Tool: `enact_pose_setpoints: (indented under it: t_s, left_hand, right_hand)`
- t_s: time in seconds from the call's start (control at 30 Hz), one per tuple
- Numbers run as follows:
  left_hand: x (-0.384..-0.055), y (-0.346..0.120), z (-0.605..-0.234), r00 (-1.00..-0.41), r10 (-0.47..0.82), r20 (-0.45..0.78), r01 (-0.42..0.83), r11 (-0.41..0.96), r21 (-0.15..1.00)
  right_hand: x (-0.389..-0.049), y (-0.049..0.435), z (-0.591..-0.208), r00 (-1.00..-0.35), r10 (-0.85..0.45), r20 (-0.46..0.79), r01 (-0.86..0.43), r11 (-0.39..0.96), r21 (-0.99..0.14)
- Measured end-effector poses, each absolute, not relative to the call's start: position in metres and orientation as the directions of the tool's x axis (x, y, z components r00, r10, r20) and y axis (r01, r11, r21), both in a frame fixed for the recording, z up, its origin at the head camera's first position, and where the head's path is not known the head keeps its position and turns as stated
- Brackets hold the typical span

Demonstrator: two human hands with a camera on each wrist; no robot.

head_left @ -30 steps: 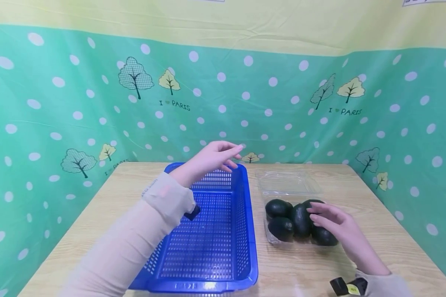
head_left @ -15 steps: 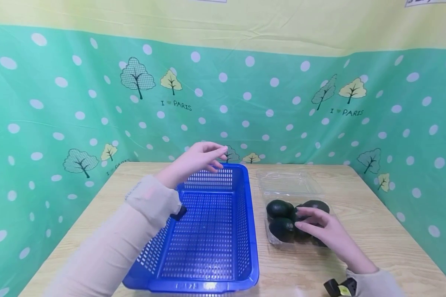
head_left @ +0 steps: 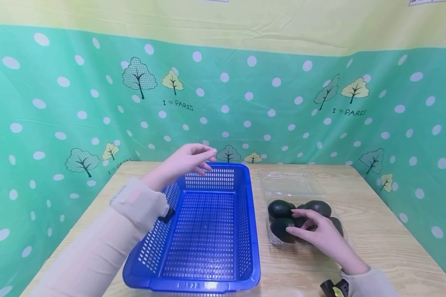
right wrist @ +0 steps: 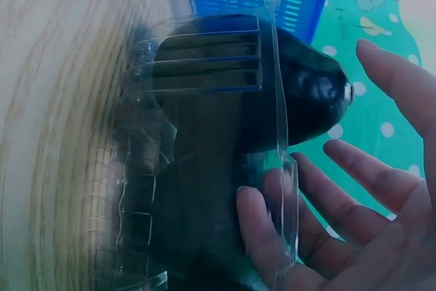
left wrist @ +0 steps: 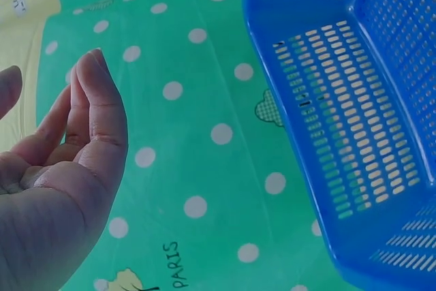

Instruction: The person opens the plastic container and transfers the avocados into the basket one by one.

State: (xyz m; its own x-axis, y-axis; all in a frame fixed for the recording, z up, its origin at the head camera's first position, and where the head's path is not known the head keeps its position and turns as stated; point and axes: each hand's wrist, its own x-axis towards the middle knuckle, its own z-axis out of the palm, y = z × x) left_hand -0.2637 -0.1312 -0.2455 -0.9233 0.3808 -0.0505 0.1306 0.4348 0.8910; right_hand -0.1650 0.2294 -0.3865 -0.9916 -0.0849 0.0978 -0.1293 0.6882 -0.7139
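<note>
Dark green, the nearest-left fruit sits in its clear tray, my right hand just beside it, thumb and fingers apart; I judge this the grasp, needing a gentle closing, while my left hand, fingers loosely bent, hangs near the basket

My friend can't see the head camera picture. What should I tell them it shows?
A right hand is at an open clear container of dark oval produce on a wooden table. The left hand is raised near a blue basket beside the container, with dotted green fabric behind.
</note>
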Motion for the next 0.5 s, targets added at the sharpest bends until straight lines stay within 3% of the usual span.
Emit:
enact_pose_setpoints:
  t_s: [0.5]
  left_hand:
    - [-0.259,-0.159,-0.255,-0.929,0.369,-0.019,0.173,0.478,0.861]
  right_hand:
    - [-0.166,0.222,-0.389,-0.991,-0.086,0.103,-0.133,0.723,-0.678]
